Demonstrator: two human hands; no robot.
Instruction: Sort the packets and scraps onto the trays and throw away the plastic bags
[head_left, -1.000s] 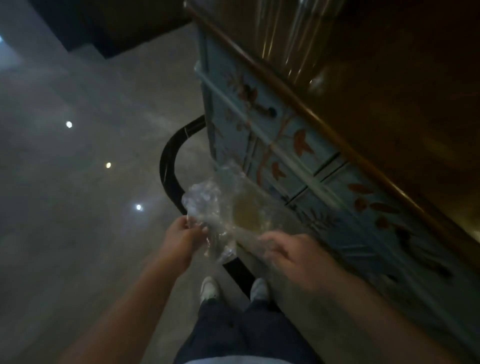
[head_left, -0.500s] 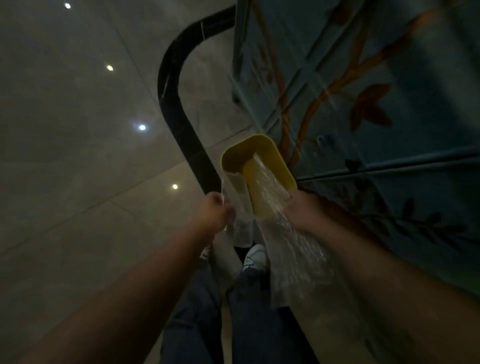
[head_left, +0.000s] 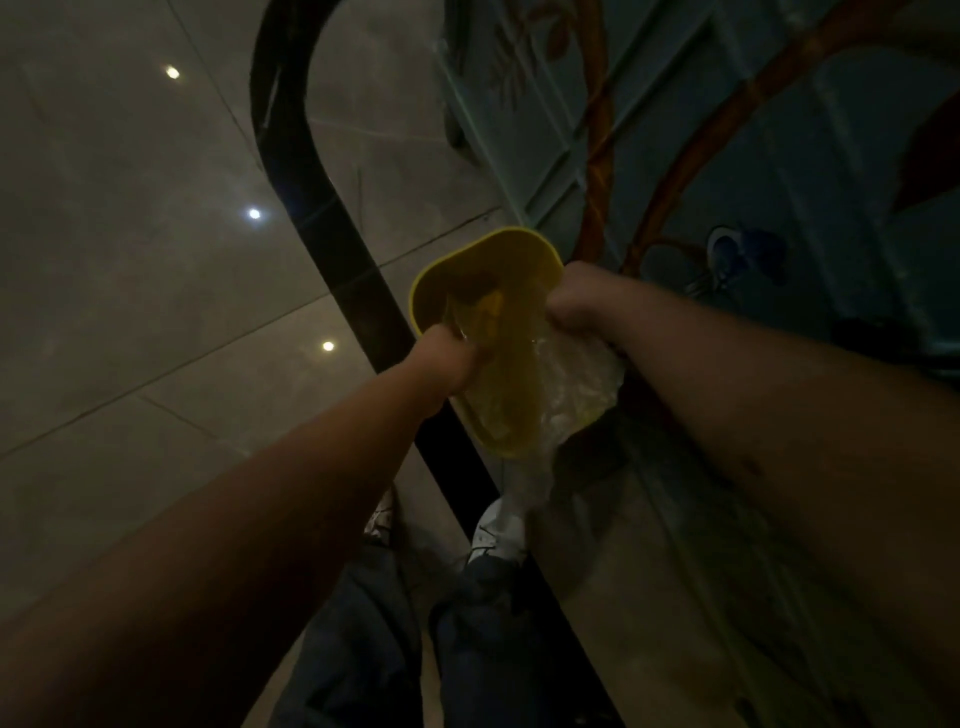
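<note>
I count two bare hands in the dim head view, both closed on one clear plastic bag (head_left: 566, 384) stretched over one yellow bin (head_left: 483, 275). My left hand (head_left: 447, 358) is a fist pinching the bag's edge at the bin's near left rim. My right hand (head_left: 582, 301) is also curled shut, gripping the bag at the bin's right rim. The film spreads between the two fists across the bin's mouth, and the crumpled rest of it bunches and hangs down below my right wrist, past the bin's lower edge. I can make out only this single bag; whether a second layer lies folded inside it, I cannot tell in this light.

The bin stands on the tiled floor (head_left: 130, 291), just beside one curved black bar (head_left: 332, 218) that runs from upper frame down between my arms. To the right rises one pale blue cabinet (head_left: 779, 171) painted with brown branches and a small blue bird. Three bright light spots reflect off the tiles on the left. Below, I see my two legs in dark trousers (head_left: 363, 649) and two white shoes (head_left: 493, 530), the left one mostly hidden by my arm.
</note>
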